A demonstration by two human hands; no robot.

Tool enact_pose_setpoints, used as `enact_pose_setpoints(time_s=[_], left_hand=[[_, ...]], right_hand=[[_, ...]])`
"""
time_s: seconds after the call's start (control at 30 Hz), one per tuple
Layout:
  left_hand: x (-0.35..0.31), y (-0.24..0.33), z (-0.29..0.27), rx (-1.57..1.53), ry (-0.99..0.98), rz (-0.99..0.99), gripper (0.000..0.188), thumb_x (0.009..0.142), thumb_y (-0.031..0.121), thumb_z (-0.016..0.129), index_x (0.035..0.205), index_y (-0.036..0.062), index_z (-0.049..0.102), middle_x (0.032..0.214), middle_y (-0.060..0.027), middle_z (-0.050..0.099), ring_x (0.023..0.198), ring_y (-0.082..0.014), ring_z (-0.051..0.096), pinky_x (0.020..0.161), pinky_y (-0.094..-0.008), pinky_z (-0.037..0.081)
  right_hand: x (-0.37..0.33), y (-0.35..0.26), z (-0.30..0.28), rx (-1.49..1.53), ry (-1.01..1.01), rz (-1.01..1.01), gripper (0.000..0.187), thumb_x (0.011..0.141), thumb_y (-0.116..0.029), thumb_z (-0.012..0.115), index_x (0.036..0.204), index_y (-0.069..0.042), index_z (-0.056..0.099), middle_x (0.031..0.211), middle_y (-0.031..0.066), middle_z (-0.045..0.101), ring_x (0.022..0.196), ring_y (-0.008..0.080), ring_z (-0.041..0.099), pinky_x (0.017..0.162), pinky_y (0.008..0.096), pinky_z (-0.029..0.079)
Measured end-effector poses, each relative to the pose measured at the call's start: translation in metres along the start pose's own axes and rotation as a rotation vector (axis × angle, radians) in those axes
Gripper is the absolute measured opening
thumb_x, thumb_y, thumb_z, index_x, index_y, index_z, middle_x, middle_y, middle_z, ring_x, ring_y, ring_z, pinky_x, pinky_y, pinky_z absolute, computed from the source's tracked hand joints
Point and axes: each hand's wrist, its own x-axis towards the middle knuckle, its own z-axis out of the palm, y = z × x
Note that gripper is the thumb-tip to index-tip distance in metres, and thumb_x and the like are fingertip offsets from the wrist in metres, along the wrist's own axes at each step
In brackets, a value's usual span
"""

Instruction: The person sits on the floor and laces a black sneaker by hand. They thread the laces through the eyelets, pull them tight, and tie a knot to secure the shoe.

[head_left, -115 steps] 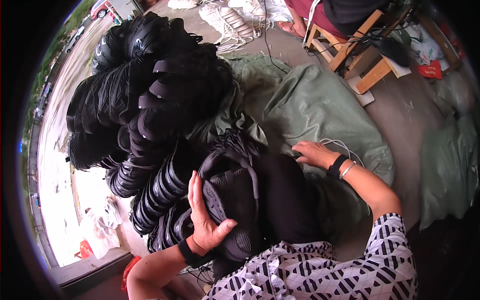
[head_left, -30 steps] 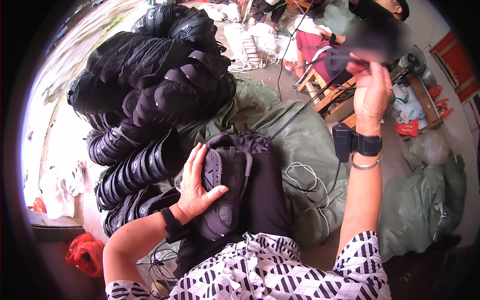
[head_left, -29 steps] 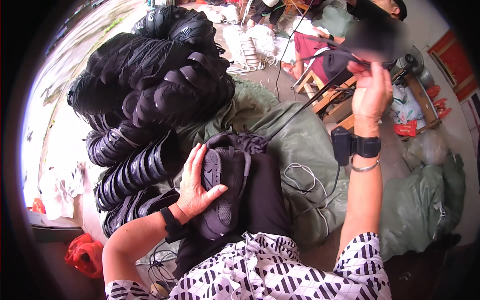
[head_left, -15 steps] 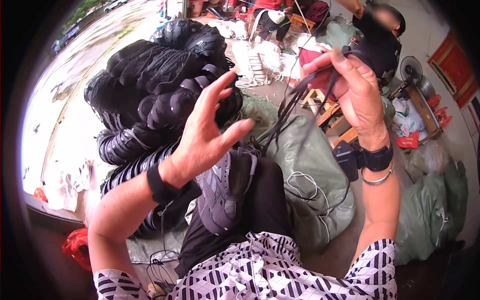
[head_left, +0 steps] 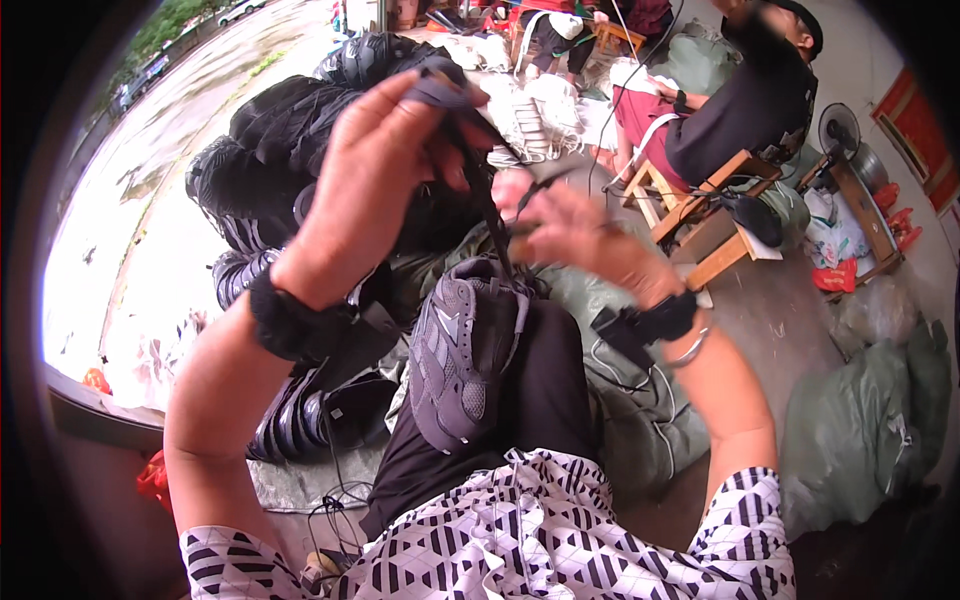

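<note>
A dark grey sneaker (head_left: 455, 365) lies on my lap, toe toward me, with its opening at the far end. Dark flat shoelaces (head_left: 482, 200) run upward from that end. Raised above and left of the shoe, my left hand (head_left: 365, 185) is closed on the laces, with a dark loop at its fingertips. My right hand (head_left: 585, 240) is close by on the right, blurred, its fingers curled around a strand of lace. Dark bands are on both wrists; the right forearm also wears a silver bangle.
A big heap of dark shoes (head_left: 270, 135) stands at left beyond my knees. Green sacks (head_left: 860, 430) lie at right. A co-worker (head_left: 740, 120) sits far right by a wooden stool (head_left: 655, 200). A fan (head_left: 838, 130) stands behind. White bundles (head_left: 540, 110) cover the far floor.
My left hand has gone up and closed on the laces, having been open and apart. My right hand has come down and left toward it. The co-worker has leaned to another posture.
</note>
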Motion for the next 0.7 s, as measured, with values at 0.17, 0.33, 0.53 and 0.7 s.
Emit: enact_pose_setpoints(time_s=[0.17, 0.33, 0.53, 0.7], left_hand=[[0.012, 0.031, -0.062, -0.001, 0.183, 0.112, 0.038, 0.102, 0.023, 0.042, 0.128, -0.0031, 0.052, 0.098, -0.0056, 0.063, 0.06, -0.0065, 0.046, 0.054, -0.0224, 0.041], [0.002, 0.075, -0.199, -0.046, 0.374, 0.15, 0.032, 0.101, 0.018, 0.047, 0.127, -0.0013, 0.051, 0.088, -0.0011, 0.057, 0.053, -0.0029, 0.034, 0.046, -0.0197, 0.027], [-0.09, 0.011, -0.358, 0.518, 0.593, 0.002, 0.025, 0.102, 0.018, 0.047, 0.122, 0.0057, 0.055, 0.076, 0.0046, 0.051, 0.053, -0.002, 0.038, 0.043, -0.0167, 0.028], [-0.159, -0.058, -0.354, 0.371, 0.678, -0.597, 0.02, 0.099, 0.023, 0.046, 0.106, 0.0102, 0.058, 0.062, 0.0069, 0.042, 0.045, -0.0013, 0.032, 0.037, -0.0194, 0.023]], right_hand=[[0.015, 0.117, 0.014, -0.09, -0.142, 0.034, 0.034, 0.084, -0.007, 0.071, 0.115, -0.003, 0.059, 0.101, -0.0005, 0.062, 0.094, 0.008, 0.058, 0.085, 0.0274, 0.049], [0.009, 0.121, -0.072, -0.594, 0.252, 0.222, 0.021, 0.091, -0.021, 0.061, 0.087, -0.001, 0.067, 0.069, 0.0029, 0.062, 0.065, 0.0112, 0.063, 0.063, 0.0268, 0.05], [-0.009, 0.013, -0.149, -0.003, 1.104, -0.436, 0.019, 0.093, -0.013, 0.05, 0.093, 0.0, 0.064, 0.079, 0.0093, 0.067, 0.059, 0.014, 0.063, 0.051, 0.0248, 0.048], [-0.015, -0.039, -0.115, 0.077, 0.65, -0.045, 0.034, 0.098, -0.025, 0.048, 0.109, 0.005, 0.061, 0.094, 0.0155, 0.069, 0.077, 0.0223, 0.07, 0.059, 0.0284, 0.054]])
